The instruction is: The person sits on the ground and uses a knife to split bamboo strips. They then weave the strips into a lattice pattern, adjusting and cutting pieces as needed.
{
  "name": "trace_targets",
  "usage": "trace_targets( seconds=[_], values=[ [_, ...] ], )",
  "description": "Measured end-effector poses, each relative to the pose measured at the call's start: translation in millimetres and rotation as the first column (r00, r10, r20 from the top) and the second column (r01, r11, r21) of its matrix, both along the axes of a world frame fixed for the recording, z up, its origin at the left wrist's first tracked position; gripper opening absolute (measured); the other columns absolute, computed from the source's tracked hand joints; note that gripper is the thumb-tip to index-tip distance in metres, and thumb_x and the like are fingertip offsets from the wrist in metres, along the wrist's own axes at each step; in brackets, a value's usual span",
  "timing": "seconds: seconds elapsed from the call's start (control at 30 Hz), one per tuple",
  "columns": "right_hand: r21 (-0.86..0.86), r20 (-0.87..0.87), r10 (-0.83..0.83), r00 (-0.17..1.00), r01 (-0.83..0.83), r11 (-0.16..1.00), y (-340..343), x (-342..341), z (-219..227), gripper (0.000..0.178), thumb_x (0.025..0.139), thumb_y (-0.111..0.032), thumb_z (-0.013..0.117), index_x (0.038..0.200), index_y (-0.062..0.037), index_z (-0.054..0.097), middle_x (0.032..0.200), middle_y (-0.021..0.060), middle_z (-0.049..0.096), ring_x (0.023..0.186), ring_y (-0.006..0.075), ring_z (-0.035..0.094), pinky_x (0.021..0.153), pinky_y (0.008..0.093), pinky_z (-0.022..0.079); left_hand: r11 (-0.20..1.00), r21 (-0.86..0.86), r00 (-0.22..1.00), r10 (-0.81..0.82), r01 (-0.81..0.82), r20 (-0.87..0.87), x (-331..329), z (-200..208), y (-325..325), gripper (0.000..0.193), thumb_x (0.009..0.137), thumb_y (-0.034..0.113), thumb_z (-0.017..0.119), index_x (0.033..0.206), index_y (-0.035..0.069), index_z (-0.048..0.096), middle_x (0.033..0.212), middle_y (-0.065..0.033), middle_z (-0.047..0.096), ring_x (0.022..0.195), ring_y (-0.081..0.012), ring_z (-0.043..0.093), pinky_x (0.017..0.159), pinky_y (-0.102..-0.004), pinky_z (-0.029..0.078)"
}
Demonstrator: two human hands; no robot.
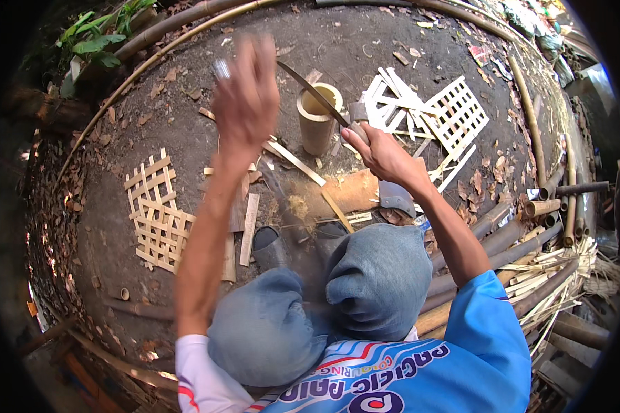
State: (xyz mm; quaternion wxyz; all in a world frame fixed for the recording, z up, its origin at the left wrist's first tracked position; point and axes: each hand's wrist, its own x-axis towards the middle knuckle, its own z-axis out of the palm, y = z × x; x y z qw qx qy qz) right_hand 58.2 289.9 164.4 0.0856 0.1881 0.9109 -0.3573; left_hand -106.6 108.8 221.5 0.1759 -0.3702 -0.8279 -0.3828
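Note:
My right hand [382, 157] is closed around the handle of a long curved knife [310, 89]. The dark blade points up and to the left, passing over the open top of an upright hollow bamboo section [317, 127]. Raised at the upper left is my left hand [246, 103], smeared by motion, so its fingers cannot be read. A small shiny silvery thing [222, 69] shows beside its edge; what it is and whether the hand touches it are unclear.
Woven bamboo lattices lie to the left [160, 213] and right [458, 117]. Loose flat strips [249, 230] and a thick bamboo log [341, 193] lie before my sandalled feet. Bamboo poles [492, 244] and a heap of thin splints [558, 275] are at the right.

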Motion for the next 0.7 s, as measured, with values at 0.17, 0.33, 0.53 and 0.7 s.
trace_targets(
  seconds=[0.17,0.33,0.53,0.7],
  values=[
    [-0.028,-0.014,0.001,1.000,-0.002,1.000,-8,-3,2,0.061,0.104,-0.052,0.047,0.100,0.0083,0.056,0.077,0.0334,0.062,0.080,0.0510,0.063,0.075,0.0541,0.049,0.947,-0.322,0.655,-0.230,-0.020,-0.720,-72,62,71,0.016,0.097,0.014,0.055,0.111,0.006,0.058,0.090,-0.0142,0.062,0.066,-0.0252,0.061,0.049,-0.0375,0.052],
    [-0.047,-0.109,0.027,0.994,-0.032,0.998,0,-8,-6,0.059,0.104,-0.052,0.047,0.099,0.0062,0.056,0.081,0.0371,0.063,0.084,0.0560,0.062,0.075,0.0572,0.048,0.832,-0.460,0.911,-0.398,0.309,-0.108,-67,-68,108,0.067,0.107,0.048,0.006,0.159,0.010,0.023,0.166,-0.0083,0.020,0.154,-0.0272,0.016,0.127,-0.0465,0.004],
    [-0.114,-0.013,-0.002,1.000,0.000,0.993,8,7,-8,0.063,0.105,-0.052,0.045,0.101,0.0092,0.057,0.078,0.0345,0.064,0.084,0.0538,0.064,0.076,0.0557,0.049,0.935,-0.167,0.949,-0.302,0.313,0.088,-50,-1,112,0.066,0.108,0.052,0.011,0.153,0.010,0.035,0.124,-0.0245,0.058,0.116,-0.0281,0.059,0.106,-0.0506,0.043],
    [-0.093,-0.079,0.026,0.997,-0.034,0.995,-7,-1,-5,0.062,0.104,-0.053,0.046,0.101,0.0085,0.057,0.080,0.0349,0.064,0.085,0.0534,0.065,0.076,0.0556,0.049,0.921,-0.282,0.947,-0.305,0.268,-0.096,-78,-59,99,0.057,0.109,0.045,0.021,0.150,0.010,0.039,0.138,-0.0119,0.031,0.127,-0.0260,0.034,0.110,-0.0492,0.025]
  ],
)
